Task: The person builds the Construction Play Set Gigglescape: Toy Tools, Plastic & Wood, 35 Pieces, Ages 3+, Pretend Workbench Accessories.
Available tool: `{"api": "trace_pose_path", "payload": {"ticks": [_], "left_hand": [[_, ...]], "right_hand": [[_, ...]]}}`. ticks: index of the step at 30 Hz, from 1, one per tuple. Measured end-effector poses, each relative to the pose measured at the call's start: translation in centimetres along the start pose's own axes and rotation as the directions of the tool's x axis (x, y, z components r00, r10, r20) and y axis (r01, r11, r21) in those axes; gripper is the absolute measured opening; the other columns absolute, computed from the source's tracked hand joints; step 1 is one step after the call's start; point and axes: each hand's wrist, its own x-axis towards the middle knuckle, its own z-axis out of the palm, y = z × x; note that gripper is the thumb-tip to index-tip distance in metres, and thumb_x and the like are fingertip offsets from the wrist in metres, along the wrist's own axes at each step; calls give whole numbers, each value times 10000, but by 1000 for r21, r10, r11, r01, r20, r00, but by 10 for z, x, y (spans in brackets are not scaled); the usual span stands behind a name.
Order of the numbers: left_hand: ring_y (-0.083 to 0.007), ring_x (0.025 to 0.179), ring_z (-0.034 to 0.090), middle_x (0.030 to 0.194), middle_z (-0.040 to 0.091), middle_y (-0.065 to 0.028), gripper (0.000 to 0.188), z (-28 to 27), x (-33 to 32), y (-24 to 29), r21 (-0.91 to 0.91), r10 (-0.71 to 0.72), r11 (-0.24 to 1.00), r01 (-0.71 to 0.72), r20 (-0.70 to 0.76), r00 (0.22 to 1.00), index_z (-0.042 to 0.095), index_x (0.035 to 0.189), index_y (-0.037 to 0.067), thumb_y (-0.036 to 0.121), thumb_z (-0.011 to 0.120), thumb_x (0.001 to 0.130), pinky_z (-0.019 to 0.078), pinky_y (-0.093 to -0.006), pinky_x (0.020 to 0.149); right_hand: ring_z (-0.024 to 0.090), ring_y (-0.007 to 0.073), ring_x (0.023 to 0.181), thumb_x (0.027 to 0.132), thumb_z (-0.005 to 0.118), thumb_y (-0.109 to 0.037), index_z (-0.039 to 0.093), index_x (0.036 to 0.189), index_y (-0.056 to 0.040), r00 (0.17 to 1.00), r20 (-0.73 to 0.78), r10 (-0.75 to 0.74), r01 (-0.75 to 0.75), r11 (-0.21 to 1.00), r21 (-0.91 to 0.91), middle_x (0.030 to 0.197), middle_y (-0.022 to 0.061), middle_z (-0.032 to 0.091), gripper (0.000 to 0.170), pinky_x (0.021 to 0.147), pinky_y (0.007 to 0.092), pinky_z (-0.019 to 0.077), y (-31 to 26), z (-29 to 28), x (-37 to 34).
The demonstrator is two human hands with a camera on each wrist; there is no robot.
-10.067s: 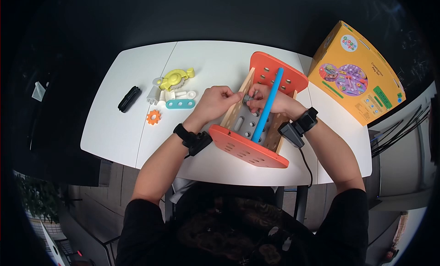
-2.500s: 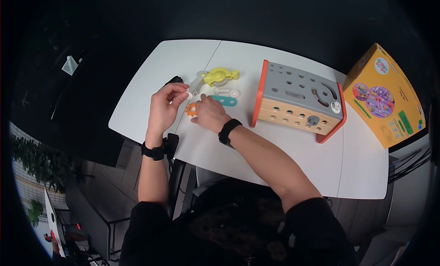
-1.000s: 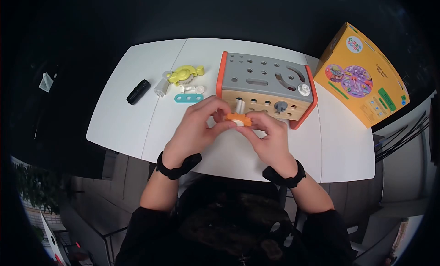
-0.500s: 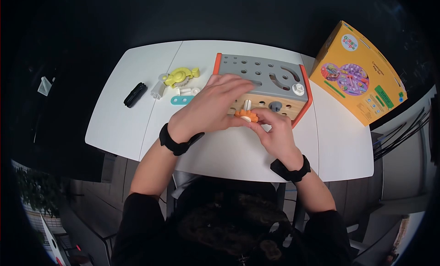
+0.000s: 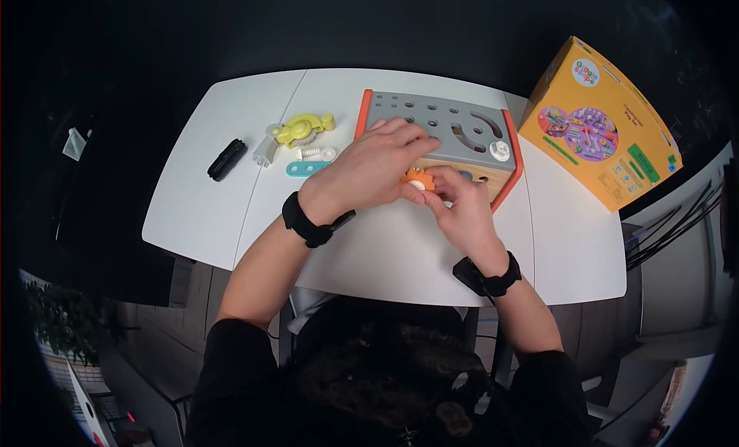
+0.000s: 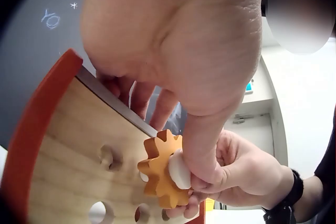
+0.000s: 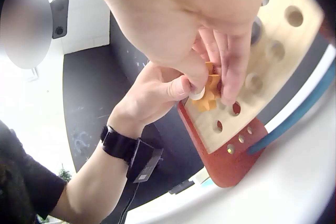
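At twelve o'clock on the white table (image 5: 369,255), my right hand (image 5: 467,218) pinches the orange gear (image 6: 159,170) beside the toy workbench (image 5: 444,118); my left hand (image 5: 369,166), unclenched, thumbs the white bolt (image 6: 179,172). Dark wall (image 5: 346,31) beyond; probably a plant (image 5: 58,335) at nine.

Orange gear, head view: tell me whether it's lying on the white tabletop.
No, the right hand holds the orange gear up beside the toy bench.

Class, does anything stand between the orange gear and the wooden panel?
Nothing visible in the left wrist view, though the spot directly behind the gear is hidden. The left hand touches the white bolt from the side away from the panel.
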Motion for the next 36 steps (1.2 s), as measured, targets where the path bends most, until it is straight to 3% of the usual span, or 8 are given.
{"api": "trace_pose_path", "payload": {"ticks": [4, 18, 20, 22, 24, 25, 29, 36], "left_hand": [[-315, 1185, 564, 1251, 631, -122, 800, -3, 1, 0, 54, 13, 998, -17, 60, 998, 595, 1327, 22, 418, 853, 682, 430, -412, 1003], [-326, 1188, 578, 1236, 659, -135, 685, 6, 1, 7, 67, -56, 996, 54, 43, 997, 591, 1327, 13, 274, 841, 745, 398, -403, 1028], [-320, 1182, 584, 1240, 666, -121, 623, 2, -1, 6, 37, -42, 998, 41, 18, 999, 619, 1295, 24, 258, 838, 760, 410, -407, 1017], [-314, 1177, 589, 1244, 673, -107, 562, -2, -3, 1, 8, -26, 1000, 26, -4, 1000, 648, 1263, 35, 243, 836, 776, 423, -411, 1006], [-284, 1132, 629, 1217, 700, -91, 371, -9, -7, -10, -141, 79, 985, -102, -162, 984, 702, 1169, 43, 186, 790, 838, 484, -410, 932], [-284, 1132, 629, 1217, 700, -91, 371, -12, -10, -19, -135, 73, 986, -95, -160, 984, 702, 1169, 43, 186, 790, 838, 484, -410, 932], [-285, 1000, 696, 1097, 740, -117, 245, -37, -28, -67, -238, -391, 909, 342, -207, 897, 721, 1108, 25, 112, 664, 887, 548, -367, 891], [-333, 1107, 672, 1212, 685, -203, 455, -43, -83, -169, 334, -748, 585, 739, -130, 650, 693, 1236, 69, 194, 708, 799, 530, -417, 991]], "right_hand": [[756, 312, 901, 879, 683, 33, 624, 1112, 2, 998, 54, 44, -46, 998, 39, 949, 197, 742, 242, 802, 347, 612, 2, -2, 0], [746, 249, 786, 893, 624, -46, 556, 1181, -39, 978, 95, 186, -192, 979, 61, 901, 141, 746, 297, 658, 322, 567, -21, -29, -2], [719, 220, 689, 880, 624, -42, 610, 1062, -30, 995, -41, -86, 81, 991, -107, 812, 95, 725, 183, 573, 305, 529, -21, -40, 5], [716, 234, 813, 874, 650, -59, 638, 969, -13, 999, -43, 25, -32, 989, -145, 897, 88, 719, 106, 644, 339, 531, -21, -55, 12], [676, 292, 1037, 892, 684, -142, 658, 1036, -10, 935, -155, -318, 201, 838, -508, 1081, 156, 706, 196, 838, 399, 535, -8, -65, 22], [676, 292, 1037, 892, 684, -142, 658, 1036, -10, 935, -153, -321, 206, 840, -502, 1081, 156, 706, 196, 838, 399, 535, -2, -68, 26], [542, 384, 1307, 952, 639, -280, 676, 1212, -24, 968, -172, -185, 53, 813, -580, 1318, 243, 626, 367, 1067, 439, 449, 14, -72, 33], [449, 380, 1423, 1008, 538, -269, 708, 1230, -44, 989, -111, -97, 26, 855, -518, 1401, 244, 588, 359, 1094, 440, 451, 27, -77, 35]]}}
